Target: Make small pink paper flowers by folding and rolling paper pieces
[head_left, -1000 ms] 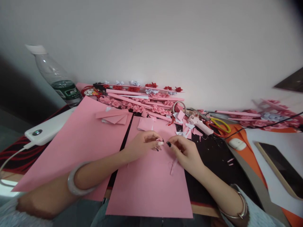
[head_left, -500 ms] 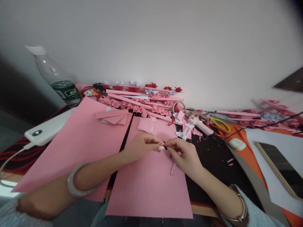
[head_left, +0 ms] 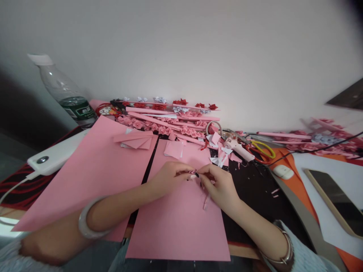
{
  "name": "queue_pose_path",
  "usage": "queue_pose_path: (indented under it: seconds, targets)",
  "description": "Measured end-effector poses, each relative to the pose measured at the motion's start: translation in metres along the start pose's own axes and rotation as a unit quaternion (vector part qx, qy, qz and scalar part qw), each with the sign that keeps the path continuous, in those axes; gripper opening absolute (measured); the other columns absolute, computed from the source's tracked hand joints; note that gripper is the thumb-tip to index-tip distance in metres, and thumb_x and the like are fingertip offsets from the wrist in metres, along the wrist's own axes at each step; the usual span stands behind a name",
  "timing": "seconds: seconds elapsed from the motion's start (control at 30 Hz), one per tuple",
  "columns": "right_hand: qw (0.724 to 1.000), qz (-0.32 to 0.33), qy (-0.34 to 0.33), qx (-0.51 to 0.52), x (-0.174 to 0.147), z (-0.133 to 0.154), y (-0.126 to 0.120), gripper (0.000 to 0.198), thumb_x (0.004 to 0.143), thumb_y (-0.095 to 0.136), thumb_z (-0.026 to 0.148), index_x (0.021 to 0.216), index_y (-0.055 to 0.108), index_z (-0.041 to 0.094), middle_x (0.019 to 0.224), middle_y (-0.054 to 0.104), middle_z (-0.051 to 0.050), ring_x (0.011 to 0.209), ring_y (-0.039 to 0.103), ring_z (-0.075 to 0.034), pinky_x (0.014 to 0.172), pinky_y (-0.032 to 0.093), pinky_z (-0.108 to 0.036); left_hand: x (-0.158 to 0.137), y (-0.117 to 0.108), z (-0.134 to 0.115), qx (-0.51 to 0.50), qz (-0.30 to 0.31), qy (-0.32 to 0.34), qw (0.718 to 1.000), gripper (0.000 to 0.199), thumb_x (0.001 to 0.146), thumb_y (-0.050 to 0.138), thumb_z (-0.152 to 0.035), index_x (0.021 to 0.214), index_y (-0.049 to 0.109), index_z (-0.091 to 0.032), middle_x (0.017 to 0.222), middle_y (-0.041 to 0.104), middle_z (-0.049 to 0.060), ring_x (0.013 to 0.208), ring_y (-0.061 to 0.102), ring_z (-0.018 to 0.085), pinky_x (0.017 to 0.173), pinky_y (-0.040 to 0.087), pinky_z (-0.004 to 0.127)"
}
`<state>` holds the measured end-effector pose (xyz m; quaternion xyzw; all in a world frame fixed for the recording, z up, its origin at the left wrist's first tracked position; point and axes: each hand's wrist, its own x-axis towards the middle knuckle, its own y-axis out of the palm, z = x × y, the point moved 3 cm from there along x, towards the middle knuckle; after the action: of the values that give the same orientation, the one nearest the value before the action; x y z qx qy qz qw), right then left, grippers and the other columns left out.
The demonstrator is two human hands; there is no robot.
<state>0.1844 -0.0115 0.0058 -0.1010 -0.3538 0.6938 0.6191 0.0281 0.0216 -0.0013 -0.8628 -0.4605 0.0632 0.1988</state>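
Both my hands meet above a pink paper sheet [head_left: 178, 230], fingertips pinched together. Between them is a small pink paper flower [head_left: 193, 172], mostly covered by the fingers. My left hand [head_left: 170, 179] grips it from the left, thumb and fingers closed. My right hand [head_left: 219, 185] closes on its right side, fingertips touching it. Just below the right fingers lies a thin pink strip [head_left: 205, 203] on the sheet. Folded pink paper squares [head_left: 174, 149] rest on the sheet beyond my hands.
A larger pink sheet [head_left: 104, 166] carries a fanned paper stack [head_left: 135, 139]. Paper flowers and rolled stems [head_left: 159, 121] line the wall. A glue gun [head_left: 239, 148], scissors [head_left: 263, 149], white earbud case [head_left: 283, 172], phone [head_left: 334, 202], water bottle [head_left: 66, 92] and power bank [head_left: 56, 153] surround the work area.
My fingers have shifted slightly around the small pink flower, which is turned a little and more covered. The view has moved slightly; other things stay where they were.
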Motion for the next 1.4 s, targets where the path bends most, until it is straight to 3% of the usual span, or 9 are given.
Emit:
queue_pose_path:
  seconds: [0.17,0.4,0.57,0.7,0.93,1.4]
  targets:
    - [1.0,-0.013,-0.022,-0.011,0.0,0.002,-0.001,0.01,0.08,0.051,0.011,0.082,0.057,0.018,0.073,0.06,-0.002,0.061,0.057,-0.012,0.055,0.044,-0.021,0.002,-0.002,-0.001,0.018,-0.006,0.035,0.999,0.018,0.08,0.055,-0.016,0.09,0.071,-0.018,0.084,0.068,0.003,0.078,0.059,0.014,0.07,0.043,0.022]
    - [1.0,-0.013,-0.02,0.011,0.0,0.002,-0.001,0.01,0.08,0.052,0.011,0.084,0.058,0.018,0.077,0.06,-0.003,0.063,0.056,-0.012,0.055,0.045,-0.022,0.001,0.001,0.004,-0.108,-0.025,-0.032,0.993,0.015,0.073,0.064,-0.016,0.086,0.071,-0.016,0.085,0.071,0.003,0.08,0.063,0.015,0.072,0.048,0.022]
    - [0.999,-0.026,-0.017,0.038,-0.001,0.0,-0.005,0.013,0.084,0.046,0.012,0.089,0.056,0.019,0.081,0.058,-0.003,0.061,0.055,-0.011,0.055,0.045,-0.023,0.0,0.001,0.008,-0.154,-0.06,-0.044,0.985,0.014,0.07,0.066,-0.018,0.084,0.07,-0.015,0.084,0.07,0.003,0.078,0.064,0.015,0.071,0.05,0.022]
    - [0.997,-0.044,-0.064,0.031,0.001,0.005,-0.008,0.014,0.083,0.048,0.009,0.088,0.058,0.019,0.085,0.057,-0.004,0.073,0.055,-0.013,0.062,0.044,-0.025,-0.002,0.001,0.005,-0.138,-0.07,-0.025,0.988,0.013,0.072,0.066,-0.019,0.083,0.07,-0.015,0.081,0.07,0.003,0.075,0.064,0.014,0.069,0.05,0.022]
    - [0.996,-0.049,-0.069,0.028,0.001,0.009,-0.006,0.005,0.079,0.058,0.013,0.077,0.057,0.018,0.073,0.055,-0.001,0.062,0.049,-0.012,0.055,0.039,-0.024,-0.005,0.001,-0.004,-0.04,-0.063,0.022,0.997,0.015,0.075,0.06,-0.013,0.084,0.071,-0.017,0.079,0.071,0.002,0.071,0.063,0.013,0.065,0.048,0.02]
    - [0.997,-0.013,-0.007,0.079,0.001,0.0,0.001,0.013,0.082,0.051,0.015,0.07,0.049,0.019,0.07,0.049,0.0,0.063,0.047,-0.012,0.057,0.036,-0.025,-0.005,0.005,0.001,-0.091,-0.042,-0.039,0.994,0.016,0.073,0.062,-0.022,0.084,0.071,-0.015,0.073,0.067,0.002,0.07,0.059,0.014,0.063,0.045,0.022]
